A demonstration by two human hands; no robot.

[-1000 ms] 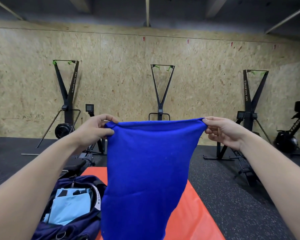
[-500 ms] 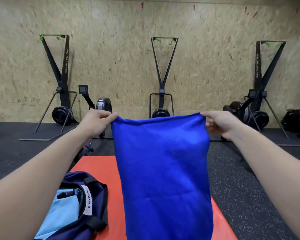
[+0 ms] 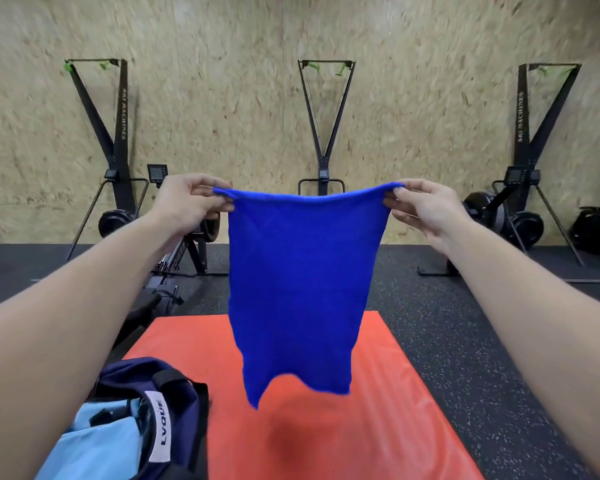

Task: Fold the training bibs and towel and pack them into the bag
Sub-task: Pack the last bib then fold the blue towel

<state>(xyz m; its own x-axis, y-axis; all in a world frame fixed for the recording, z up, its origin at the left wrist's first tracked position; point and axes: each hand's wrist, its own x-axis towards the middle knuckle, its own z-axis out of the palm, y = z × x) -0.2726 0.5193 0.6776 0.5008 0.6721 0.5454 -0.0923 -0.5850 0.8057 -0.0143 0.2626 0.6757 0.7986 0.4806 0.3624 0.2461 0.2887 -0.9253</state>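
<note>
A bright blue towel [image 3: 300, 278] hangs in the air in front of me, stretched between both hands. My left hand [image 3: 187, 204] pinches its top left corner and my right hand [image 3: 421, 207] pinches its top right corner. The towel's lower edge floats free above an orange mat [image 3: 378, 427]. At the lower left lies an open navy bag [image 3: 174, 403] with a white label, and light blue fabric [image 3: 101, 445] shows inside it.
Three black ski machines [image 3: 324, 133] stand against the chipboard wall, with rowing machines [image 3: 506, 216] between them. Dark speckled rubber floor [image 3: 465, 341] surrounds the mat.
The view has tilted down and the towel has been lifted away from me, so its whole lower edge now shows above the mat. Both hands keep their hold on the top corners.
</note>
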